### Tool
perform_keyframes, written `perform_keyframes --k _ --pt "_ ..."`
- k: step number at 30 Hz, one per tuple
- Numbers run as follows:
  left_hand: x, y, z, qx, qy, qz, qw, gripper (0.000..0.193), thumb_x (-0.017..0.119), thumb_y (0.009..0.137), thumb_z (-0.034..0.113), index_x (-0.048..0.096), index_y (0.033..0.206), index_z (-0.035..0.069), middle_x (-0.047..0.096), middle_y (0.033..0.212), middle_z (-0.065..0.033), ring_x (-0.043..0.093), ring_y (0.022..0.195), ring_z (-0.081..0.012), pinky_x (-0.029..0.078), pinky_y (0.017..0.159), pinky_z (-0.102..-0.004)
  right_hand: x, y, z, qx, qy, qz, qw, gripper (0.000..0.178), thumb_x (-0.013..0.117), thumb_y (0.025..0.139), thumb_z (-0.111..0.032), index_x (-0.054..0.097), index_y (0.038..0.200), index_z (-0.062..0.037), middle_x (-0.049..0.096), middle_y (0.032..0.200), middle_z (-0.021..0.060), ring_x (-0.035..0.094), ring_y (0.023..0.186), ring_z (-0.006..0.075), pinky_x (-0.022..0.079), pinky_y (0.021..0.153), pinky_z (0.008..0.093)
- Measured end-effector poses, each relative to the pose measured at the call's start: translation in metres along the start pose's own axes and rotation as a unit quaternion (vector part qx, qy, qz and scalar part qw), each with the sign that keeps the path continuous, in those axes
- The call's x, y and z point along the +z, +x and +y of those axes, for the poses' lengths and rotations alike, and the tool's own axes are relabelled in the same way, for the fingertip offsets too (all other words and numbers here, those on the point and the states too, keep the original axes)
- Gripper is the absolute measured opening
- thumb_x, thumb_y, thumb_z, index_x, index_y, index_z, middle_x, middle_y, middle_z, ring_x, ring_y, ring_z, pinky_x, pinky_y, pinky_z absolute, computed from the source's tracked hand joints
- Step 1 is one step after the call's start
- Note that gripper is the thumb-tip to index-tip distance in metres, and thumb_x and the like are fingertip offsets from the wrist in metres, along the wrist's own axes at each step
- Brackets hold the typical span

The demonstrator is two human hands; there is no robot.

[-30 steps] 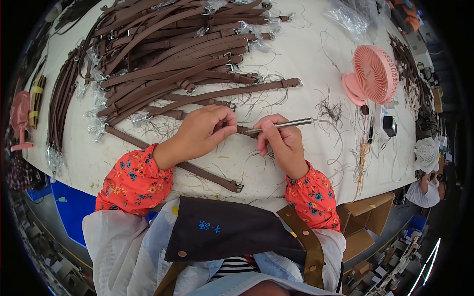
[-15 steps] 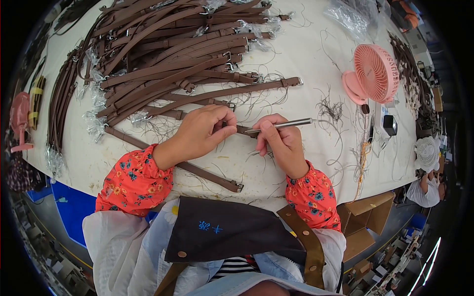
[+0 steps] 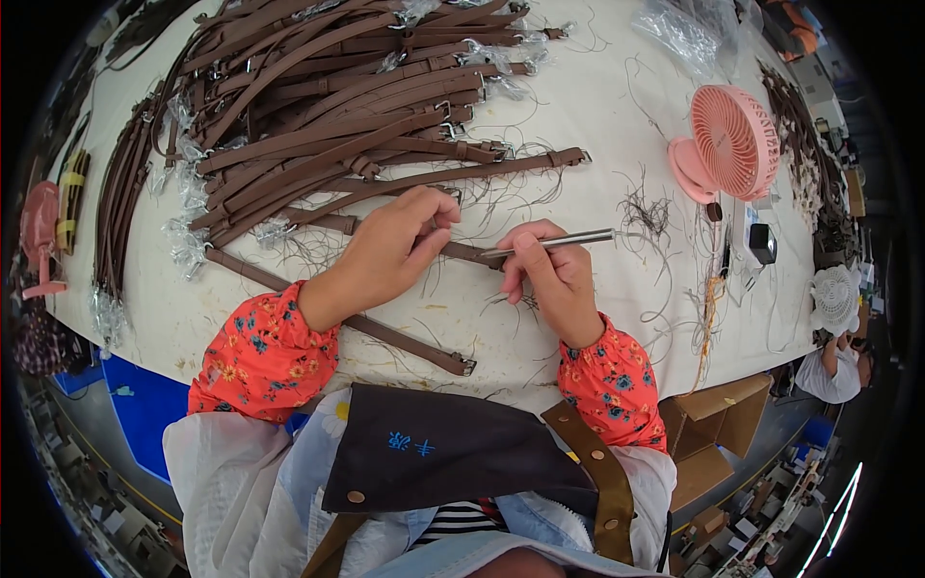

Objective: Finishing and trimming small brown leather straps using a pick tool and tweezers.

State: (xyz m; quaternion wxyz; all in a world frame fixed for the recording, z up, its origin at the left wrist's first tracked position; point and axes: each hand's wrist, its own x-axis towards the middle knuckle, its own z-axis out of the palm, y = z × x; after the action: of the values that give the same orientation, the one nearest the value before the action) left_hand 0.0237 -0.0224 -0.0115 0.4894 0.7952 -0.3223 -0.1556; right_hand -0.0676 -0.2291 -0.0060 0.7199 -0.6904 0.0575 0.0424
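Observation:
A brown strap [image 3: 467, 252] runs under my left hand [image 3: 395, 243] toward my right hand [image 3: 552, 275]. My left hand is above the strap, its fingers loosely curled and its thumb apart from them; I see nothing between them. Slim metal tweezers [image 3: 578, 239] are gripped in my right hand, their narrow end pointing left, close over the strap. Fingers of that hand also curl by the strap's end, which is partly hidden. Another brown strap with a buckle [image 3: 414, 347] lies nearer to me, passing below my left wrist.
A large pile of brown buckled straps [image 3: 328, 96], some wrapped in clear plastic, covers the table's far left. Loose threads [image 3: 647, 212] are scattered about. A pink fan [image 3: 732, 144] stands at right, near plastic bags [image 3: 679, 39]. A cardboard box [image 3: 708, 433] is below the table's right edge.
My left thumb and fingers have moved apart, and the hand has shifted slightly up and left, uncovering more of the strap. My right hand with the tweezers has barely moved.

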Motion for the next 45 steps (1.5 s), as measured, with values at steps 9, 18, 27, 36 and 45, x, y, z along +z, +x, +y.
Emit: perform_keyframes --k 9,18,27,36,45 --pt "0.01 0.002 -0.005 0.081 0.142 0.002 0.986 0.008 0.067 0.087 0.013 0.063 0.092 0.008 0.058 0.078 -0.0061 0.058 0.07 -0.0243 0.046 0.06 -0.0364 0.0 0.001 0.0 -0.007 0.007 0.006 1.0 0.04 0.049 0.103 -0.025 0.064 0.083 0.0064 0.061 0.089 0.0071 0.056 0.056 0.0084 0.046 0.052 0.0219" --pt "0.001 0.001 -0.003 0.032 0.053 -0.025 0.998 0.011 0.067 0.088 0.014 0.062 0.09 0.004 0.054 0.074 -0.0042 0.049 0.057 -0.0146 0.039 0.052 -0.0291 0.0 0.001 -0.001 0.009 0.008 -0.004 1.0 0.035 0.048 0.104 -0.027 0.063 0.095 0.0032 0.06 0.077 0.0036 0.055 0.057 0.0068 0.046 0.053 0.0207" --pt "0.001 0.001 -0.004 0.039 0.052 -0.03 0.997 0.012 0.066 0.088 0.015 0.062 0.09 0.004 0.055 0.075 -0.0054 0.05 0.058 -0.0153 0.04 0.053 -0.0298 0.001 0.001 0.0 0.001 0.003 -0.003 1.0 0.033 0.048 0.104 -0.029 0.062 0.099 0.0009 0.059 0.07 0.0027 0.054 0.056 0.0061 0.045 0.053 0.02" --pt "-0.011 0.002 0.005 0.004 0.02 -0.08 0.997 0.012 0.068 0.086 0.013 0.062 0.089 0.003 0.055 0.075 -0.0049 0.052 0.064 -0.0173 0.042 0.057 -0.0304 0.0 0.002 0.002 -0.008 0.011 0.001 1.0 0.031 0.048 0.104 -0.028 0.061 0.102 0.0007 0.06 0.068 0.0033 0.054 0.056 0.0067 0.044 0.052 0.0202" --pt "-0.003 -0.004 -0.002 0.182 0.217 -0.013 0.959 0.017 0.071 0.081 0.014 0.061 0.092 0.007 0.056 0.092 -0.0054 0.055 0.089 -0.0261 0.045 0.077 -0.0396 0.0 0.0 0.001 -0.045 0.002 0.042 0.998 0.031 0.045 0.105 -0.027 0.056 0.105 0.002 0.061 0.069 0.0088 0.056 0.056 0.0123 0.047 0.057 0.0245"
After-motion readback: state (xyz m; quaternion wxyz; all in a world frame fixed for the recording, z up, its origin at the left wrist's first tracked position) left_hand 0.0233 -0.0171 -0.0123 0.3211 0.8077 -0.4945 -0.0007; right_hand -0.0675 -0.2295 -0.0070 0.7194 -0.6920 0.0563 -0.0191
